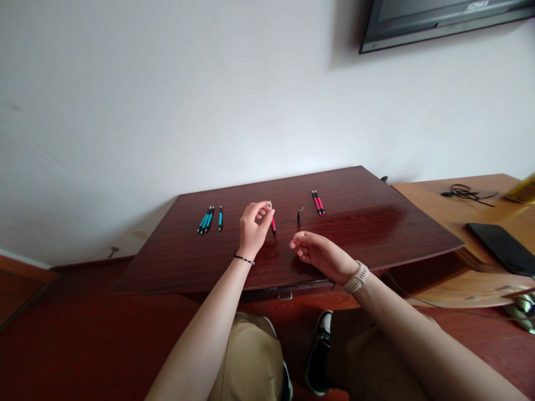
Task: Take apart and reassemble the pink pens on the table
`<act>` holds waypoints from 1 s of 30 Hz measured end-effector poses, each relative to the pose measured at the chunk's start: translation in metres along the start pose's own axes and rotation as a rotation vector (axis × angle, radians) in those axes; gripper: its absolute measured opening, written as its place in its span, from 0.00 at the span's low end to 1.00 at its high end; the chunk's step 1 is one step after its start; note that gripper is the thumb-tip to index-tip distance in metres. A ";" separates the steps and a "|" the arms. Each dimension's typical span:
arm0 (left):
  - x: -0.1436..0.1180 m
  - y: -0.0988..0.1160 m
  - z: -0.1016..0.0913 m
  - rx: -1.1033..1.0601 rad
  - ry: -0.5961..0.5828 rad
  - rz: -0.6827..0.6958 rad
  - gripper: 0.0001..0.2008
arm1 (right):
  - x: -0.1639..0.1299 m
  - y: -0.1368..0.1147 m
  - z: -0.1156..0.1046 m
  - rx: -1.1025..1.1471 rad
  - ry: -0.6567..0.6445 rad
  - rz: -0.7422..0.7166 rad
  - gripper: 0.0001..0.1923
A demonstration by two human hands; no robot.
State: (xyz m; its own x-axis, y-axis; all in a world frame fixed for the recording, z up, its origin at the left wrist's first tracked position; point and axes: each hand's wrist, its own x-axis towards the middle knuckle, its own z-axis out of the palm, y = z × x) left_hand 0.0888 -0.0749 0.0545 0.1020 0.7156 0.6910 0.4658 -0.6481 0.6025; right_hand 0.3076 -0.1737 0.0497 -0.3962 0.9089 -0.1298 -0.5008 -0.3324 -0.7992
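Observation:
My left hand is closed, thumb and fingers pinching a pink pen over the middle of the dark table. A thin pale piece rises at the pen's upper end; the fingers partly cover it. To the right, my right hand hovers low above the table's front part with its fingers loosely curled; nothing shows in it. Just beyond that hand stands a small black pen part, with a tiny spring-like piece beside it. Two pink-and-black pens lie together farther back.
Several teal pens lie grouped at left, with one more teal pen apart from them. A wooden side table at right bears a black phone and a coiled cable. A television hangs on the wall.

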 end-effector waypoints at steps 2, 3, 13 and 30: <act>-0.002 -0.002 0.001 -0.002 -0.031 -0.017 0.18 | 0.000 -0.001 0.000 -0.001 0.002 -0.001 0.13; -0.003 -0.003 0.002 -0.002 -0.052 -0.026 0.21 | 0.000 -0.001 0.000 -0.002 0.003 0.000 0.13; -0.016 -0.022 -0.001 -0.040 -0.199 -0.156 0.19 | 0.001 -0.003 -0.006 -0.056 0.042 -0.029 0.12; -0.026 -0.030 -0.005 -0.096 -0.270 -0.240 0.09 | 0.008 -0.019 -0.029 -0.062 0.208 -0.141 0.13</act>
State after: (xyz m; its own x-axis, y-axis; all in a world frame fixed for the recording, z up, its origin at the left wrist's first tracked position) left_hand 0.0680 -0.0747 0.0203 0.2344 0.8848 0.4028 0.4212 -0.4659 0.7781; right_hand 0.3359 -0.1526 0.0467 -0.1560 0.9795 -0.1274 -0.4891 -0.1887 -0.8516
